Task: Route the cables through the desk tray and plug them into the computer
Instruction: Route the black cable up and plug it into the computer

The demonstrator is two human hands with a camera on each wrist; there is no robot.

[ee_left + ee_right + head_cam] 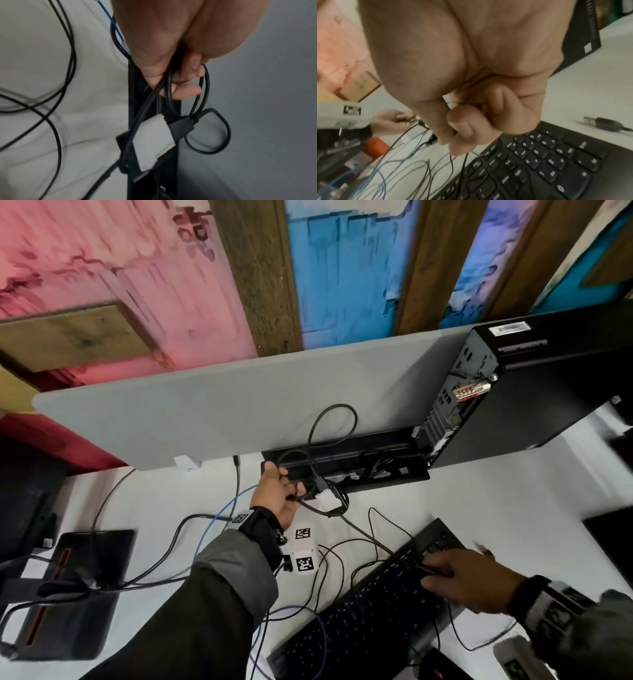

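My left hand grips a looped bundle of black cable at the left end of the open black desk tray. A white-wrapped connector with a black plug hangs just below the fingers. My right hand hovers over the black keyboard and pinches a thin black cable between thumb and curled fingers. The black computer tower stands at the tray's right end, its rear ports facing left.
A grey divider panel rises behind the tray. Thin black and blue cables sprawl over the white desk. A black monitor base lies at the left. A loose USB plug rests right of the keyboard. A mouse sits at the bottom.
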